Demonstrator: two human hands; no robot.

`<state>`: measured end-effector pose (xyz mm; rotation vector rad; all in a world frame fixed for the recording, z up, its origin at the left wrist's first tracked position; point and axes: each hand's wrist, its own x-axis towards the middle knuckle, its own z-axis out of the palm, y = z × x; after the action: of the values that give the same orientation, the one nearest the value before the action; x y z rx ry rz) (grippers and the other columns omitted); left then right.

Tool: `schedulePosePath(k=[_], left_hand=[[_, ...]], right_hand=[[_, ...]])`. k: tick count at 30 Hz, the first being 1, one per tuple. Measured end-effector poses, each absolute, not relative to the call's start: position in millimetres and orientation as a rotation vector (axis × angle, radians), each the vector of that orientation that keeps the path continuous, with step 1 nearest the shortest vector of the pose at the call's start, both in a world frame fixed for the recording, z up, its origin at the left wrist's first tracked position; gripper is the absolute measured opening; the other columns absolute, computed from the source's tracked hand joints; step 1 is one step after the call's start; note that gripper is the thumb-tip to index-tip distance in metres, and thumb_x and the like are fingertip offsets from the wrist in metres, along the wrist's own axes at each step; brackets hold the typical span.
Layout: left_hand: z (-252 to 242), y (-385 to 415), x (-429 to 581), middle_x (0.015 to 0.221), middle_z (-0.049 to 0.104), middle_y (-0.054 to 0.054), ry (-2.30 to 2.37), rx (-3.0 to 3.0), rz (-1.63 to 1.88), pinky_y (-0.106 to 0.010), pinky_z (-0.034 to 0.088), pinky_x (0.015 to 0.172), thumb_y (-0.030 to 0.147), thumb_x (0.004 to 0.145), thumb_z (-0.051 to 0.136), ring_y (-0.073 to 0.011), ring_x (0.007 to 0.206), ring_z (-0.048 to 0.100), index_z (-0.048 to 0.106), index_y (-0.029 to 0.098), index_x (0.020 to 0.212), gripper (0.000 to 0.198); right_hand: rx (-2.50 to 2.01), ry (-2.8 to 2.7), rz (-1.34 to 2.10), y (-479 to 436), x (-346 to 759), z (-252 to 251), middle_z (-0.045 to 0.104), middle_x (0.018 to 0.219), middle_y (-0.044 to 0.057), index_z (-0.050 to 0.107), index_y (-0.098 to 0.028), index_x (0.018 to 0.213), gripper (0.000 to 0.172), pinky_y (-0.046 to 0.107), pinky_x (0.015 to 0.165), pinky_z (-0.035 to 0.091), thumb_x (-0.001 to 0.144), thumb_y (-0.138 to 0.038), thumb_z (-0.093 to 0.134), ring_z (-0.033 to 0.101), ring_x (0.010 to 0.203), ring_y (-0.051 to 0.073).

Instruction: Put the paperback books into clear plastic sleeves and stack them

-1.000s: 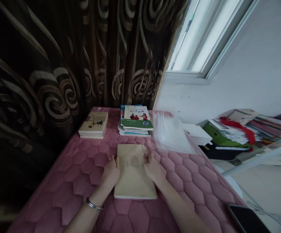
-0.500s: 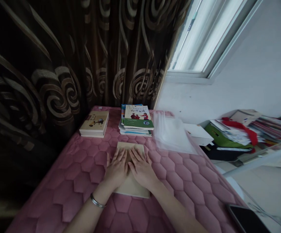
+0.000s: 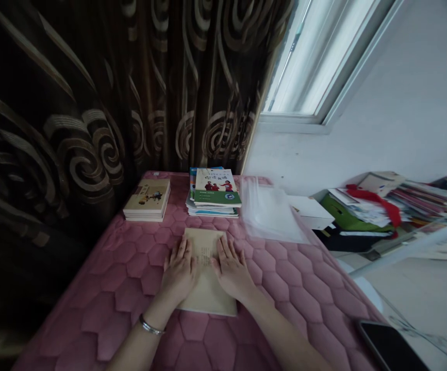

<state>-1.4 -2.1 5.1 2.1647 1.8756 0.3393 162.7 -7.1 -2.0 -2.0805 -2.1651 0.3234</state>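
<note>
A tan paper-covered book [image 3: 205,250] lies flat on the pink quilted surface [image 3: 130,288] in front of me. My left hand [image 3: 179,272] rests palm down on its left half, fingers stretched out, a silver bracelet [image 3: 149,326] on the wrist. My right hand [image 3: 231,270] lies flat on its right half, fingers spread. A strip of the cover with faint print shows between the two hands.
Behind the book are a small stack of beige books [image 3: 148,200], a stack topped by a green-and-white book [image 3: 215,191] and clear plastic sleeves [image 3: 269,214]. A dark phone [image 3: 389,349] lies at the lower right. Dark patterned curtains [image 3: 92,113] hang at the left; cluttered papers [image 3: 378,206] sit at the right.
My hands went from gripping the book's side edges to lying flat together on the cover, then slid slightly apart. The book has shifted a little toward me.
</note>
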Motion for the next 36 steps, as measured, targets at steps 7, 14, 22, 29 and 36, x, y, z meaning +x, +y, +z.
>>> schedulePosePath(k=[7,14,22,29,36], left_hand=[[26.7,3.4,-27.6,0.124,0.060,-0.022,1.944,1.762,0.435,-0.035,0.042,0.095,0.026,0.086,0.051,-0.0285,0.116,0.056,0.054,0.006,0.125,0.044],[20.7,11.5,-44.0,0.118,0.065,-0.021,1.815,1.497,0.547,-0.029,0.045,0.081,0.029,0.066,0.070,-0.0293,0.106,0.063,0.061,0.010,0.109,0.048],[15.2,14.4,-45.9,0.097,0.073,-0.014,1.709,1.378,0.678,-0.030,0.044,0.071,0.033,0.059,0.070,-0.0303,0.092,0.065,0.066,0.014,0.082,0.030],[13.5,7.5,-33.6,0.067,0.068,-0.003,1.403,1.078,0.941,-0.027,0.042,0.060,0.039,0.052,0.072,-0.0208,0.069,0.062,0.060,0.018,0.065,0.027],[42.9,-16.0,-2.6,0.062,0.062,0.000,1.349,1.020,1.276,-0.028,0.045,0.059,0.039,0.057,0.067,-0.0169,0.059,0.059,0.054,0.019,0.068,0.026]], right_hand=[[-2.096,-2.148,0.341,-5.6,159.1,-1.6,0.008,0.158,0.009,0.018,-0.013,0.151,0.062,0.054,0.115,0.010,0.096,-0.042,0.026,0.010,0.145,0.028],[-2.118,-2.164,0.316,-4.3,157.8,-3.1,0.006,0.158,0.009,0.019,-0.012,0.151,0.063,0.056,0.115,0.008,0.096,-0.042,0.026,0.006,0.146,0.028],[-2.130,-2.170,0.275,-3.4,155.9,-4.9,0.008,0.158,0.010,0.019,-0.011,0.151,0.063,0.056,0.114,0.010,0.096,-0.041,0.024,0.010,0.145,0.029],[-2.056,-2.203,0.013,-11.3,157.3,5.5,0.014,0.158,0.008,0.034,-0.017,0.146,0.056,0.062,0.110,0.012,0.096,-0.040,0.028,0.010,0.145,0.032],[-1.678,-2.004,0.268,-30.0,140.2,67.1,0.061,0.127,0.012,0.066,-0.018,0.115,0.042,0.039,0.102,0.037,0.097,-0.037,0.032,0.053,0.117,0.024]])
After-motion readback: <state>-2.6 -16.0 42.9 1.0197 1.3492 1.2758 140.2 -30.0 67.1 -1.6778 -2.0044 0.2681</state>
